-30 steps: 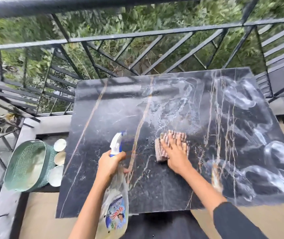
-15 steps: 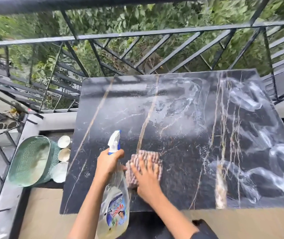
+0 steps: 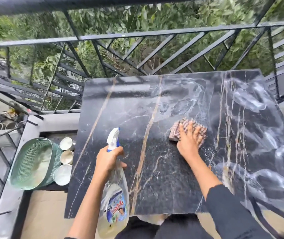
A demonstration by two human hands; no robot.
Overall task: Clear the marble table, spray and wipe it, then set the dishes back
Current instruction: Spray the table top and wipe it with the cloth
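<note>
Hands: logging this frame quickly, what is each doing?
Left hand: closed around the spray bottle.
Right hand: open, flat on the cloth.

My right hand point(image 3: 188, 144) presses flat on the striped cloth point(image 3: 187, 130) near the middle of the marble table point(image 3: 163, 178). My left hand point(image 3: 109, 160) holds the spray bottle point(image 3: 114, 204) by its neck, over the near edge. Beside the left edge, on the floor, stand a green basket point(image 3: 32, 163) and three white dishes point(image 3: 63, 161).

Black metal railing point(image 3: 155, 34) before green foliage point(image 3: 113, 18); green mesh basket point(image 3: 32, 163) down at left.
</note>
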